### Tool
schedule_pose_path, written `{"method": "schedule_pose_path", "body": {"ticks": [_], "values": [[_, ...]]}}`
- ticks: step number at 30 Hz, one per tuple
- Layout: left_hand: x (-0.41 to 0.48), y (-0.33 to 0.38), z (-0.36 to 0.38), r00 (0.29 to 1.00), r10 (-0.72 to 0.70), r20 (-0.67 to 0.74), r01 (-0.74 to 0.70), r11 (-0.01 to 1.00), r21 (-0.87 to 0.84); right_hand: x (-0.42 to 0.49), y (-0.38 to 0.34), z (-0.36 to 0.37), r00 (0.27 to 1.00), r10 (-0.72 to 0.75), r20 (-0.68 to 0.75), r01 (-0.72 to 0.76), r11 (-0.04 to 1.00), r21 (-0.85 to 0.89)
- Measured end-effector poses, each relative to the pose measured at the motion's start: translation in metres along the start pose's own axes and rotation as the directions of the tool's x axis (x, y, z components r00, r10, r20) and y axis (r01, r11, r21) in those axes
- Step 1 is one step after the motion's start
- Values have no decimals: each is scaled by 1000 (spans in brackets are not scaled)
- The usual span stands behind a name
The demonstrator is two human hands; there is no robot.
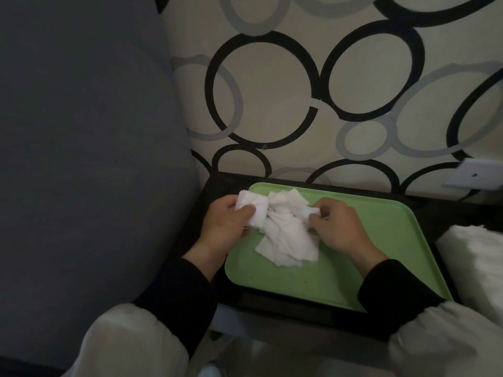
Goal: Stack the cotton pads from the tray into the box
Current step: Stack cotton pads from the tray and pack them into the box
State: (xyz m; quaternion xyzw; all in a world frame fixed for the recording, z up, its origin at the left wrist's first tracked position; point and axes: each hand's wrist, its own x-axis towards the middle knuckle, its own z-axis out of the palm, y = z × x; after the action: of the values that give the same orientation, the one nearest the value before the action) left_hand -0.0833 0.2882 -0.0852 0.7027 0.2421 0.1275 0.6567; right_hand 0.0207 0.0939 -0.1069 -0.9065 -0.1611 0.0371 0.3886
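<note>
Cotton pads (285,238): white squares, loose overlapping pile on left half of green tray (381,240); 1 small stack (251,210) raised over its far-left corner. White box (473,268) just beside tray's right edge, cropped.

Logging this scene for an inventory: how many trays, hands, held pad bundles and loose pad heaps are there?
Trays: 1, the green tray
Loose heaps: 1, the pad heap on the tray
Held bundles: 1, the pad bundle in the left hand
Hands: 2, left hand and right hand, which pinches the pad heap
Total: 5
</note>
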Motion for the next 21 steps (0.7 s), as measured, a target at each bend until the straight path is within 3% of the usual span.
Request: {"method": "schedule_pose_path", "body": {"ticks": [4,7,9,14,21], "values": [[0,-1,1,1000,-8,30,8,1000,-4,3,-1,-10,997,66,-51,-52,971,235],[-1,-2,3,997,-25,79,26,1000,-17,-1,-13,-21,995,46,87,-86,839,538],[-2,-2,6,991,-35,130,36,999,-11,-6,-21,-29,980,-6,197,-126,751,648],[-8,2,14,966,-34,255,45,998,-39,-11,-24,-37,918,-156,365,-162,692,703],[-15,9,24,933,-24,358,59,994,-87,-16,-26,-35,932,-138,334,-114,763,636]]}}
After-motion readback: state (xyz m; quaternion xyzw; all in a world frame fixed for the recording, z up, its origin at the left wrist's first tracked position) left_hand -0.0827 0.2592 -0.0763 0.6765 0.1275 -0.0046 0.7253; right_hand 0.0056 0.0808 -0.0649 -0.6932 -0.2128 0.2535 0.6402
